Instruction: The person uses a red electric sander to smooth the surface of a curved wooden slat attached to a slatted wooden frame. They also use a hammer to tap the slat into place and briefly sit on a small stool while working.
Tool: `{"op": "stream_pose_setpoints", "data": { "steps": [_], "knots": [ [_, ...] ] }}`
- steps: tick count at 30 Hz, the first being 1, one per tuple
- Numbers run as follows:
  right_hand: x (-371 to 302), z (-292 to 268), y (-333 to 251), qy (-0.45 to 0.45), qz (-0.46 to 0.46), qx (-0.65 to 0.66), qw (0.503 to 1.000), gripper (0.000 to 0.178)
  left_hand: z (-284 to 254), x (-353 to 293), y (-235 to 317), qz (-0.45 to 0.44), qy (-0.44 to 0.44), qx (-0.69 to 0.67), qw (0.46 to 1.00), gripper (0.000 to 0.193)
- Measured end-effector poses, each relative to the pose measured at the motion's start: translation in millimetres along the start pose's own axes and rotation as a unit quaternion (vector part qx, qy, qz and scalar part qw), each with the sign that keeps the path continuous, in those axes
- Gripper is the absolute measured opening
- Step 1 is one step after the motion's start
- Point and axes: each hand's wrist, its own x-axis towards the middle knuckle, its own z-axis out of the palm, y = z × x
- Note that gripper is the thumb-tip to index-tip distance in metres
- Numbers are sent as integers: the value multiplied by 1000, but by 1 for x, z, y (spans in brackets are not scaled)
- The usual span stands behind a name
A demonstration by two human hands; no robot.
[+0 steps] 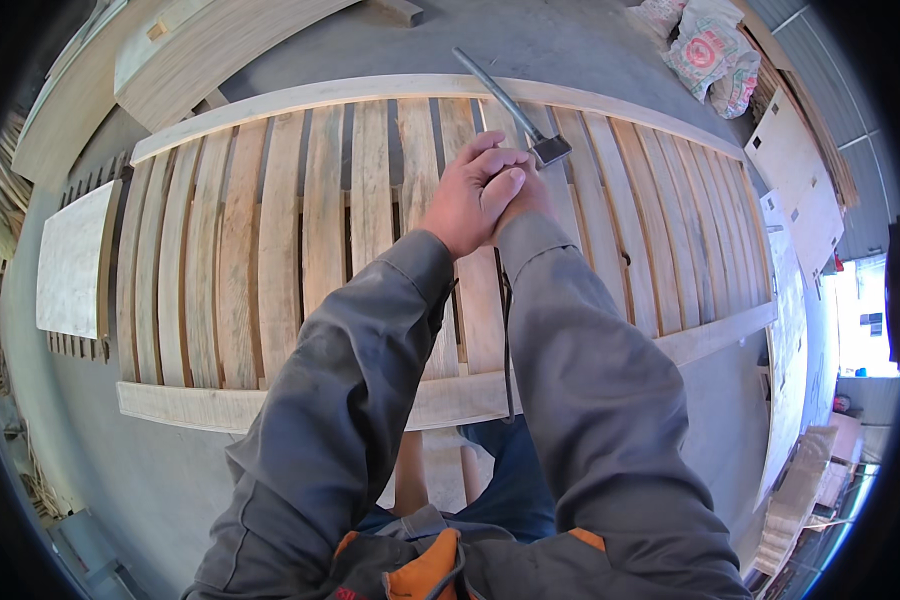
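My two hands meet over the middle of a slatted wooden frame (371,190). My left hand (467,200) is closed, its curled fingers and thumb lying over my right hand (527,197). Most of the right hand's fingers are hidden behind it, so whether they grip anything does not show. Just beyond them is a hammer (507,105) with a dark block head and a grey, pipe-like handle. Its head is close to my right hand; the handle slants away to the far left, crossing the frame's far rail (370,88). A thin dark cord (507,350) hangs beside my right sleeve.
Curved wooden panels (200,60) stand at the far left. A pale board (73,258) rests on a slatted stack beside the frame's left end. Printed sacks (712,55) lie at the far right, near leaning white panels (795,180). The frame's near rail (190,405) runs before my legs.
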Motion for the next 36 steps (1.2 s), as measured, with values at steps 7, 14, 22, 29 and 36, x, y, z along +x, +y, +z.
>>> {"op": "stream_pose_setpoints", "data": {
  "steps": [7, 14, 22, 29, 36],
  "knots": [
    [5, -8, -15, 1, -16, -28, 999, 61, -9, -1, -2, -13, 35, 8, 999, 34],
    [-19, 3, 2, 23, 22, 47, 998, 59, 7, -12, 11, -9, 1, 46, 999, 37],
    [-65, 27, 3, 45, -24, -19, 998, 53, 23, -56, 40, -11, -13, 40, 999, 35],
    [-89, 70, 3, 58, -21, -8, 998, 57, 28, -94, 54, 4, -14, 16, 1000, 34],
    [-135, 25, -15, -3, -112, -144, 983, 57, 34, -122, 56, 0, 7, 57, 998, 37]
  ]
}}
